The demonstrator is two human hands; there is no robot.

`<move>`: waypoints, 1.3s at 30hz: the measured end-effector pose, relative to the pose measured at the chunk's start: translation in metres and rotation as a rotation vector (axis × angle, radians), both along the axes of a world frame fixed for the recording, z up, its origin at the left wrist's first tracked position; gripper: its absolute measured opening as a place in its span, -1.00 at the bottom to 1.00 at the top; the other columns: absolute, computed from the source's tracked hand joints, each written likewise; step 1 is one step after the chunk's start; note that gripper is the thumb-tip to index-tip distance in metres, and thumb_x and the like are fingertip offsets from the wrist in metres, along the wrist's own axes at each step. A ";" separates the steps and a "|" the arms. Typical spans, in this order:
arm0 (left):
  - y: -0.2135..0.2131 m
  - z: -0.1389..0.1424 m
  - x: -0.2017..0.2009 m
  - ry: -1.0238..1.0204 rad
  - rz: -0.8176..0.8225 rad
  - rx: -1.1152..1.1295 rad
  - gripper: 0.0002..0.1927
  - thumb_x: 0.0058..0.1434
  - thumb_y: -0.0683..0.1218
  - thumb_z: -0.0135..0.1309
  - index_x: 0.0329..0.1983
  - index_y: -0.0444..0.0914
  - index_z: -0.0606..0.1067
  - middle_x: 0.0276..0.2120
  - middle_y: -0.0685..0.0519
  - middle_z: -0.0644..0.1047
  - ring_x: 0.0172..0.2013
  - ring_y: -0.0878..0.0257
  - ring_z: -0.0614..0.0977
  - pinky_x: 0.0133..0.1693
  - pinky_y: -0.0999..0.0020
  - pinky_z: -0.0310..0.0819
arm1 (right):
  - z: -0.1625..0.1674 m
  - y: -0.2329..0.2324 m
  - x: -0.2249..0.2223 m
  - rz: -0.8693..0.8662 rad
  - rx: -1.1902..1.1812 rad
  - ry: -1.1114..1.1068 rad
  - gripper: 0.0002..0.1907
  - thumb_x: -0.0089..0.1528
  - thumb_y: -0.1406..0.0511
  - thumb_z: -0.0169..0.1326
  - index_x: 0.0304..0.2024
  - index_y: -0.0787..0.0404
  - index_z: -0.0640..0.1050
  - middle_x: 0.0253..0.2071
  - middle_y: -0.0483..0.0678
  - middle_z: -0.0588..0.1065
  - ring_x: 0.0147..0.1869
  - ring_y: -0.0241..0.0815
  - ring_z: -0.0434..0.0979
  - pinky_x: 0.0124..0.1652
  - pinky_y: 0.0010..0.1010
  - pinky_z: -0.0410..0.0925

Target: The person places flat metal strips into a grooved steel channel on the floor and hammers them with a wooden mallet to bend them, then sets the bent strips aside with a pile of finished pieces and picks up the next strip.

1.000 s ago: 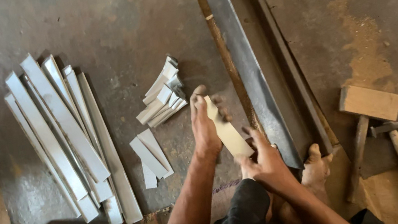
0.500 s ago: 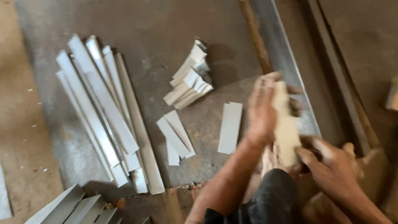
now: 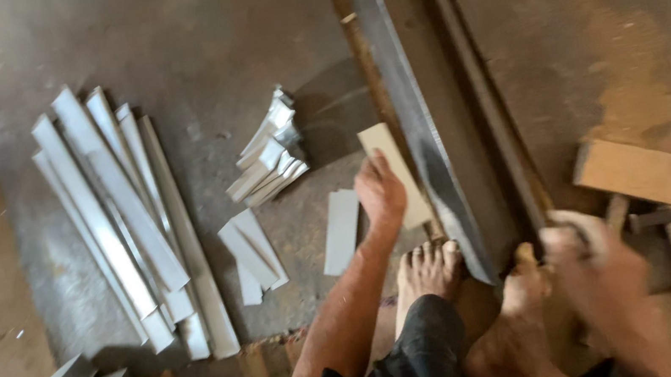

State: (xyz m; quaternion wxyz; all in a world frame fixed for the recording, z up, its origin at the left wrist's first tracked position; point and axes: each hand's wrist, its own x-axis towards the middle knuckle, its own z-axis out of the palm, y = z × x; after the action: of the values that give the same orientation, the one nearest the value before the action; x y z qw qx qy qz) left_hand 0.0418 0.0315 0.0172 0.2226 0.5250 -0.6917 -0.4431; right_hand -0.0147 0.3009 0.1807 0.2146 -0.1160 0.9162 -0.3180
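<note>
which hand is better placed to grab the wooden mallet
The right hand. It is blurred but sits beside the wooden mallet, close to its handle, on the far side of the long steel bar. The left hand rests on the pale strip, with the bar between it and the mallet.

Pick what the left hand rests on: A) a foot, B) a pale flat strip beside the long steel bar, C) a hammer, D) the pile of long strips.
B: the left hand lies on the pale strip against the steel bar.
</note>
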 end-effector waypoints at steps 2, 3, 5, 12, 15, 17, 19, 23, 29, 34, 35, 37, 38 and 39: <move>0.005 -0.012 -0.022 -0.014 -0.059 -0.160 -0.47 0.50 0.08 -0.15 -0.47 -0.38 0.46 -0.53 -0.32 0.47 -0.54 -0.22 0.43 -0.39 -0.10 0.24 | -0.009 0.042 -0.018 -0.102 0.157 0.021 -0.56 0.35 0.14 0.09 0.21 0.21 0.52 -0.02 0.23 0.60 -0.02 0.20 0.62 -0.01 -0.12 0.42; 0.011 -0.015 -0.032 -0.020 -0.086 -0.237 -0.48 0.51 0.08 -0.14 -0.47 -0.37 0.46 -0.51 -0.33 0.48 -0.52 -0.28 0.42 -0.38 -0.12 0.22 | -0.018 0.061 -0.023 -0.122 0.226 0.047 -0.54 0.35 0.15 0.11 0.22 0.27 0.49 -0.05 0.26 0.59 -0.01 0.25 0.60 -0.04 -0.07 0.40; 0.017 -0.014 -0.041 0.086 -0.050 -0.081 -0.45 0.48 0.12 -0.17 -0.49 -0.38 0.42 -0.58 -0.27 0.44 -0.57 -0.07 0.38 -0.42 -0.05 0.26 | -0.045 0.089 -0.022 -0.145 0.408 -0.014 -0.48 0.31 0.12 0.18 0.19 0.32 0.46 -0.08 0.31 0.58 -0.01 0.30 0.58 -0.07 -0.01 0.39; 0.007 0.021 -0.034 0.378 -0.083 0.184 -0.38 0.45 0.22 -0.15 -0.50 -0.39 0.31 -0.63 -0.09 0.26 -0.52 0.23 0.21 -0.48 0.10 0.14 | -0.128 0.125 -0.003 -0.229 0.388 -0.271 -0.50 0.17 0.13 0.24 0.01 0.36 0.53 -0.16 0.27 0.61 -0.08 0.23 0.64 -0.08 -0.07 0.46; 0.002 0.034 -0.047 0.324 -0.129 0.075 -0.38 0.49 0.20 -0.15 -0.50 -0.40 0.25 -0.64 -0.04 0.17 -0.51 0.25 0.15 -0.47 0.15 0.08 | -0.115 0.119 -0.012 -0.494 -0.077 -0.586 -0.56 0.31 0.14 0.16 0.02 0.40 0.51 -0.28 0.37 0.47 -0.28 0.09 0.39 -0.27 0.00 0.24; 0.005 0.040 -0.058 0.418 -0.138 0.108 -0.43 0.46 0.18 -0.17 -0.48 -0.37 0.33 -0.63 -0.01 0.27 -0.52 0.28 0.23 -0.47 0.16 0.17 | -0.092 0.110 -0.014 -0.505 -0.114 -0.575 -0.58 0.42 0.11 0.06 -0.01 0.40 0.51 -0.33 0.37 0.44 -0.34 0.07 0.35 -0.31 0.02 0.21; 0.008 0.043 -0.066 0.439 -0.138 0.093 -0.45 0.46 0.17 -0.17 -0.47 -0.37 0.34 -0.63 0.00 0.29 -0.52 0.29 0.24 -0.47 0.16 0.18 | -0.064 0.097 -0.004 -0.313 0.216 -0.261 -0.53 0.45 0.05 -0.05 -0.11 0.37 0.53 -0.33 0.24 0.51 -0.32 0.11 0.54 -0.22 -0.01 0.37; 0.010 0.045 -0.071 0.360 -0.144 0.031 -0.44 0.49 0.16 -0.18 -0.49 -0.37 0.28 -0.64 -0.02 0.24 -0.53 0.27 0.20 -0.47 0.15 0.13 | -0.022 0.072 0.019 -0.160 0.130 -0.192 -0.56 0.30 0.02 -0.05 -0.07 0.25 0.51 -0.44 0.16 0.56 -0.41 0.08 0.57 -0.32 -0.07 0.40; 0.010 0.037 -0.069 0.423 -0.127 0.055 -0.45 0.49 0.14 -0.16 -0.50 -0.36 0.30 -0.64 0.02 0.26 -0.53 0.28 0.21 -0.47 0.18 0.15 | -0.001 0.066 0.035 -0.154 0.060 -0.031 -0.67 0.38 0.12 -0.09 -0.08 0.23 0.52 -0.46 0.11 0.53 -0.40 0.09 0.53 -0.35 -0.12 0.36; 0.009 0.030 -0.068 0.395 -0.113 0.080 -0.43 0.51 0.13 -0.15 -0.51 -0.37 0.26 -0.62 0.03 0.22 -0.50 0.28 0.18 -0.47 0.18 0.11 | -0.019 0.057 0.042 -0.055 -0.137 0.323 -0.72 0.37 0.15 -0.10 -0.15 0.20 0.51 -0.43 0.12 0.51 -0.38 0.04 0.55 -0.33 -0.16 0.39; 0.009 0.029 -0.069 0.386 -0.119 0.067 -0.43 0.51 0.13 -0.15 -0.51 -0.36 0.26 -0.62 0.03 0.23 -0.51 0.28 0.18 -0.47 0.18 0.12 | -0.025 0.053 0.041 0.012 -0.057 0.252 -0.70 0.35 0.17 -0.06 -0.08 0.25 0.51 -0.43 0.17 0.52 -0.36 0.12 0.55 -0.34 -0.12 0.38; 0.007 0.029 -0.070 0.382 -0.121 0.045 -0.44 0.50 0.14 -0.16 -0.51 -0.36 0.28 -0.63 0.02 0.25 -0.53 0.27 0.20 -0.47 0.17 0.14 | -0.035 0.044 0.035 0.135 0.094 0.129 -0.62 0.33 0.19 0.02 0.06 0.35 0.51 -0.41 0.26 0.54 -0.30 0.28 0.54 -0.35 -0.02 0.37; 0.007 0.029 -0.071 0.378 -0.112 0.042 -0.44 0.48 0.15 -0.17 -0.51 -0.36 0.30 -0.64 0.01 0.27 -0.54 0.25 0.21 -0.47 0.17 0.15 | -0.037 0.042 0.033 0.043 0.062 0.086 -0.65 0.35 0.18 -0.02 0.00 0.33 0.50 -0.41 0.23 0.56 -0.32 0.21 0.57 -0.35 -0.06 0.39; 0.007 0.030 -0.071 0.369 -0.111 0.042 -0.44 0.47 0.15 -0.17 -0.51 -0.36 0.31 -0.65 0.00 0.29 -0.56 0.24 0.23 -0.47 0.17 0.17 | -0.037 0.039 0.031 -0.057 0.030 0.036 -0.68 0.37 0.18 -0.06 -0.05 0.32 0.50 -0.41 0.20 0.58 -0.33 0.13 0.60 -0.36 -0.10 0.41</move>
State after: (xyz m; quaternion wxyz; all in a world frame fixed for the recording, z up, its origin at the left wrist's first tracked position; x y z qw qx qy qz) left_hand -0.0292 0.0382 0.0468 0.3096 0.4004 -0.6578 -0.5577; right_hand 0.0160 0.3398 0.1435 0.1905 -0.0924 0.9274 -0.3082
